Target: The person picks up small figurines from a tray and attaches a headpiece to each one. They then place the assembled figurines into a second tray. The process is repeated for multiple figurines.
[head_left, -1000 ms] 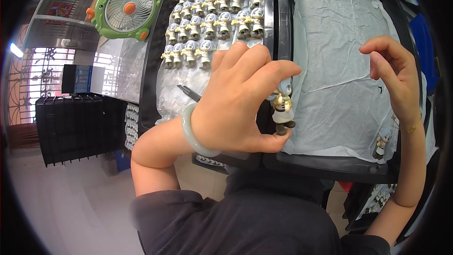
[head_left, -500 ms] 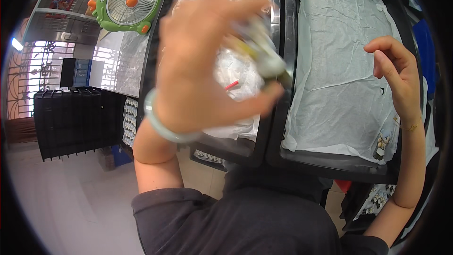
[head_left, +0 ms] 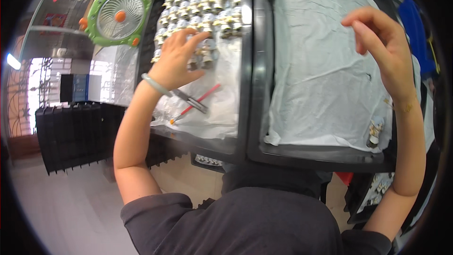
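Observation:
Over the left tray, my left hand (head_left: 177,59) has its thumb and fingers apart, with a small figurine (head_left: 206,55) in the gap between them. It is hard to tell whether the fingertips touch it. Rows of similar pale-headed figurines (head_left: 205,2) stand just beyond that hand. Close to my left wrist, a grey metal tool like tweezers (head_left: 196,104) lies across a thin red stick (head_left: 209,93). My right hand (head_left: 384,42) hovers above the right tray, loosely curled, thumb and index finger apart, nothing visible in it. Below it, one figurine (head_left: 375,132) lies in the tray's near right corner.
Two black trays (head_left: 255,66) stand side by side, lined with white paper (head_left: 321,66). A green fan (head_left: 120,14) stands at the far left. A black crate (head_left: 78,134) is at the left, and further trays of figurines (head_left: 377,191) sit lower down.
My left hand, blurred and raised with a figurine in its fingers, has gone down and away to the figurine rows. My right hand stays much the same. The view has shifted slightly.

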`<state>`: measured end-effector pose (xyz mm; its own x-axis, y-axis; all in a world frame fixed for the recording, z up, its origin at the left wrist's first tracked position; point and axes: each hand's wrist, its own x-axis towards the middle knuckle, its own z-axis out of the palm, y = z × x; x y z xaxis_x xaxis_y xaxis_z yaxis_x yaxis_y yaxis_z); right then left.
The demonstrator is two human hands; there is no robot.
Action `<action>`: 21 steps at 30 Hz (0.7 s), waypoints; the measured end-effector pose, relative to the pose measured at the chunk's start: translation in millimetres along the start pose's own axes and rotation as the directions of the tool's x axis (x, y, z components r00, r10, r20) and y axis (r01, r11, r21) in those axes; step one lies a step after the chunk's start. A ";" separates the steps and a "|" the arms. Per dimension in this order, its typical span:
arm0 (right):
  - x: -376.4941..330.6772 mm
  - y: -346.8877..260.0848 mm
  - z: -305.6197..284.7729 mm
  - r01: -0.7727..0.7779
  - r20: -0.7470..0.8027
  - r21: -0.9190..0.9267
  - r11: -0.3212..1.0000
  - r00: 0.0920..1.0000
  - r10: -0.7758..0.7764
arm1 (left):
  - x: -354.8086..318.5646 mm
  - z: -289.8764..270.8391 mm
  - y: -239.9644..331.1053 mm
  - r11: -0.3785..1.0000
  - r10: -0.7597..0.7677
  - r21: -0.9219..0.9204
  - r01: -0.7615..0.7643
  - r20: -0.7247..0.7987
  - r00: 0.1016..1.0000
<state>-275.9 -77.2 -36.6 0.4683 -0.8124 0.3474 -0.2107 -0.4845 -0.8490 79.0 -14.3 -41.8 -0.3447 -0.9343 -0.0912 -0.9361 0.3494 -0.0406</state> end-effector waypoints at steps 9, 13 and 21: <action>12.6 17.6 -19.5 0.153 -0.269 0.312 0.938 0.961 -0.067 | 101.9 -24.8 192.5 0.536 0.613 -0.589 -0.604 -0.221 0.759; 2.9 24.2 -25.6 0.093 -0.351 0.216 0.972 0.936 -0.011 | 140.7 4.4 299.0 0.765 0.551 -0.546 -0.341 0.282 0.785; 3.4 22.2 -23.2 0.099 -0.319 0.236 0.967 0.948 -0.019 | 134.1 0.2 233.6 0.435 0.580 -0.893 -0.118 0.177 0.795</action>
<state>-298.9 -98.3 -45.0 0.1738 -0.8643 0.4720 0.0452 -0.4718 -0.8806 -185.9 -57.9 -63.7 -0.8046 -0.5276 -0.2725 -0.4287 0.1986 0.8813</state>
